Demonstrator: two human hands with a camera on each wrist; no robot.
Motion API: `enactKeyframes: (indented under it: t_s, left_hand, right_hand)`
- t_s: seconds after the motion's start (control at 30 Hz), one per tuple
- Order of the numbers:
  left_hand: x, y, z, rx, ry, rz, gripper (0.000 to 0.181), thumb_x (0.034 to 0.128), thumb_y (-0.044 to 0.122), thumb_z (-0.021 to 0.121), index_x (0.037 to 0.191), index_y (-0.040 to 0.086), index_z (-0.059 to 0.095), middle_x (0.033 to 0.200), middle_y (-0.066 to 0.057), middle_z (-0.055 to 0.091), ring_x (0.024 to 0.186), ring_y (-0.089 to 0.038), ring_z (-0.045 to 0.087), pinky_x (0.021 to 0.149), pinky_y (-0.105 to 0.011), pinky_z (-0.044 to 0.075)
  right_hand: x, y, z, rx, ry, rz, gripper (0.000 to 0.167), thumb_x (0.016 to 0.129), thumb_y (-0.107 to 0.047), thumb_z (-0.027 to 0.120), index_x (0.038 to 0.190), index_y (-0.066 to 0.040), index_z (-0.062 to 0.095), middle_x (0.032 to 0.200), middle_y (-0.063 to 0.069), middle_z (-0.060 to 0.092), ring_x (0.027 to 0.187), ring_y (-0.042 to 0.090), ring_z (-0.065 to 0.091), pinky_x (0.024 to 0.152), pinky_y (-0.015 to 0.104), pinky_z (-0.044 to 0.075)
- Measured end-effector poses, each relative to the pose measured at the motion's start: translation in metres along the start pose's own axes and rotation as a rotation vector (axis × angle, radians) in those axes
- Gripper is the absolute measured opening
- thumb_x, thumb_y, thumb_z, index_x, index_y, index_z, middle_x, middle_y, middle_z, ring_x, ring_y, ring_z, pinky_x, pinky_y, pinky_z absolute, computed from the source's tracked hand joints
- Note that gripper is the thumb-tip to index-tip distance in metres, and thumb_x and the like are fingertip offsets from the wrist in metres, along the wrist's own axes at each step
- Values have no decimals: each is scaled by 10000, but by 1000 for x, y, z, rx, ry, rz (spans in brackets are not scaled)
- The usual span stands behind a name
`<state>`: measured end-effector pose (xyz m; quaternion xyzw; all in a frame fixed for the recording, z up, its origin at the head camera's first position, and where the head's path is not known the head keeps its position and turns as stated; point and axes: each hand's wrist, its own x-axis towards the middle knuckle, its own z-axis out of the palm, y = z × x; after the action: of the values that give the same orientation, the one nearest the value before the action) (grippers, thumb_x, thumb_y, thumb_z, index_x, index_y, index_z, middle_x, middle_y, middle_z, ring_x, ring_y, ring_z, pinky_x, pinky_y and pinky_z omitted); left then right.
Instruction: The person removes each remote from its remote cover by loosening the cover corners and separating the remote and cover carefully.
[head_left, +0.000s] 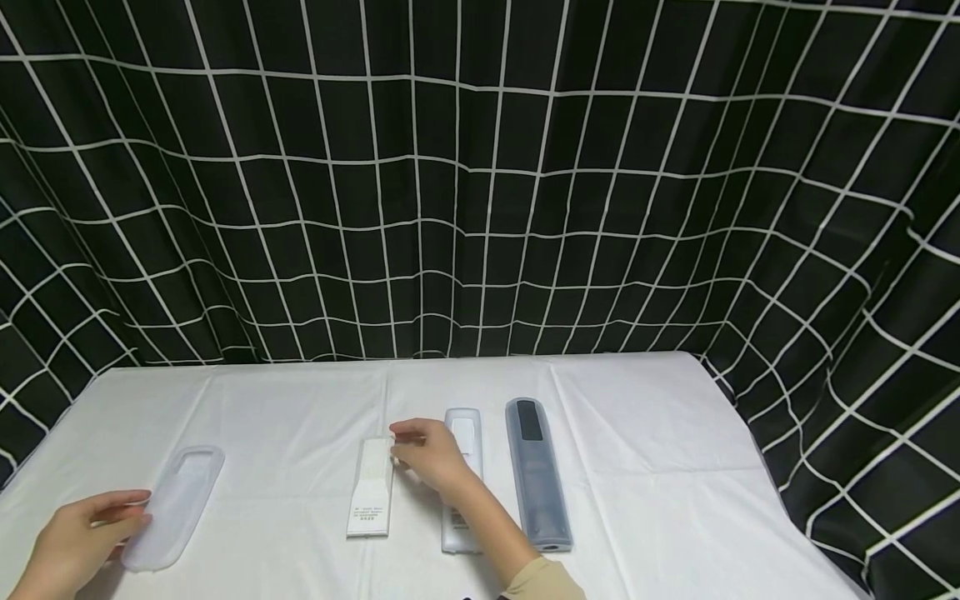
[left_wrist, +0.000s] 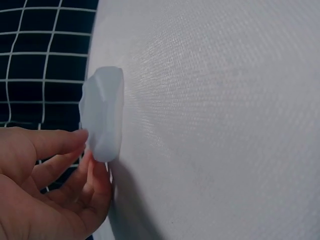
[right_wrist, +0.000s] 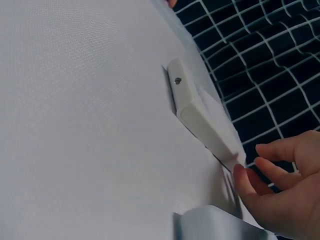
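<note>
At the left of the table, my left hand (head_left: 84,537) pinches the near left edge of a translucent silicone cover (head_left: 176,508). The left wrist view shows the fingertips at one side of this cover (left_wrist: 104,112). Near the middle lies a white remote control (head_left: 370,487), small print at its near end. My right hand (head_left: 433,457) is at its far right corner, fingers loosely bent. In the right wrist view, the thumb of this hand (right_wrist: 290,185) is close against the end of the white remote control (right_wrist: 210,125); whether it touches is unclear. The other fingertips stand apart from it.
Right of the white remote, a remote in a clear cover (head_left: 462,425) lies partly under my right forearm. Further right lies a remote in a bluish-grey cover (head_left: 542,492). A white cloth (head_left: 660,467) covers the table; a black gridded curtain (head_left: 480,183) hangs behind and beside it.
</note>
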<state>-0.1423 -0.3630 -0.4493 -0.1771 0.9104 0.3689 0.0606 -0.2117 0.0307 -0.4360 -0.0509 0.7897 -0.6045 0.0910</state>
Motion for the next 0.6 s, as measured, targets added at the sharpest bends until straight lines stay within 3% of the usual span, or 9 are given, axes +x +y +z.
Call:
enactKeyframes:
  t_s: [0.23, 0.47, 0.6]
  left_hand:
    - [-2, 3, -3, -13, 2, 18, 472, 992, 49, 693, 1363, -187, 521, 1197, -406, 617, 799, -209, 685, 635, -350, 598]
    - [0, 8, -4, -44, 14, 10, 508, 1010, 113, 690, 1390, -178, 521, 1315, -416, 565, 922, -293, 696, 704, -385, 643]
    - [0, 15, -5, -103, -22, 30, 553, 1024, 159, 690, 1426, -171, 502, 1281, -361, 627, 889, -139, 672, 728, -324, 645]
  right_hand:
    - [-4, -2, -11, 42, -18, -44, 366, 955, 16, 662, 1313, 90, 663, 1325, 273, 665, 1031, 388, 743, 903, 419, 626]
    - [-8, -4, -25, 36, -13, -75, 391, 955, -4, 660, 1335, 88, 654, 1350, 278, 658, 1012, 396, 748, 911, 425, 619]
    - [-10, -6, -32, 36, -2, -77, 394, 956, -13, 662, 1340, 75, 659, 1353, 265, 662, 1033, 399, 741, 924, 445, 614]
